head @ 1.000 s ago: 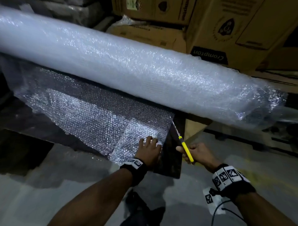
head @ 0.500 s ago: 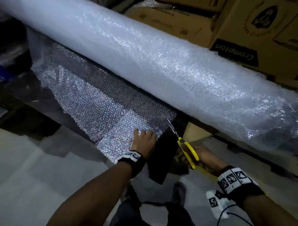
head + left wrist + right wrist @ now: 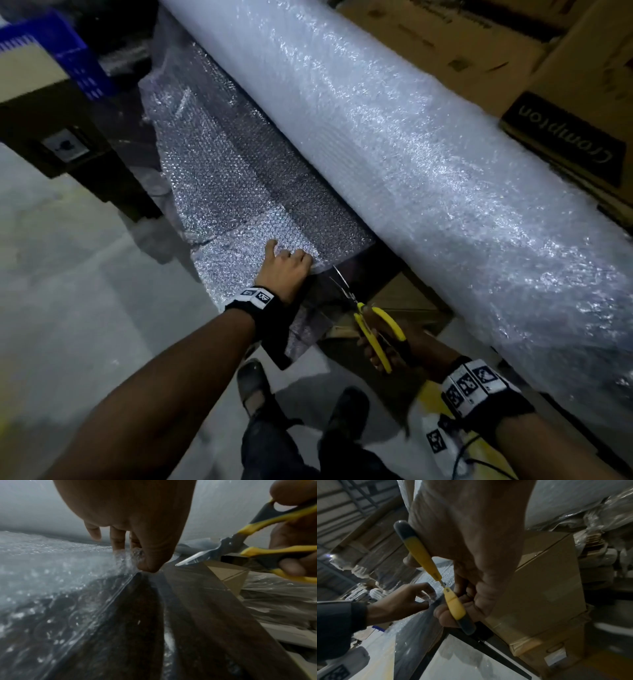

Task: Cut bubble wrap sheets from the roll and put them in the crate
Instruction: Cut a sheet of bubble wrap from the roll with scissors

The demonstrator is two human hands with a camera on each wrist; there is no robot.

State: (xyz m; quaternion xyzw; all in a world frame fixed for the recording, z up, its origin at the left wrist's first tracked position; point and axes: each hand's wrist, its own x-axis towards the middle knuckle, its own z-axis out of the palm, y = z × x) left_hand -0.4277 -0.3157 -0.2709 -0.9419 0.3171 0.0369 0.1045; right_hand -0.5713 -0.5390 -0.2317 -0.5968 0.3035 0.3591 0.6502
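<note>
Left hand (image 3: pixel 286 265) pinches the bubble wrap sheet's (image 3: pixel 233 192) corner; right hand (image 3: pixel 387 339) grips open scissors (image 3: pixel 363 315) just beside that edge.

Brown cardboard boxes (image 3: pixel 462 58) are stacked along the back, and one dark label (image 3: pixel 565 137) reads "Crompton", seen upside down. A taped carton (image 3: pixel 544 592) stands on the pale floor (image 3: pixel 68 308) off to the right, with what may be plastic-wrapped bundles (image 3: pixel 599 513) piled behind it, though that corner is dim. Far left, a low dark unit carries a small white sticker (image 3: pixel 66 147).
</note>
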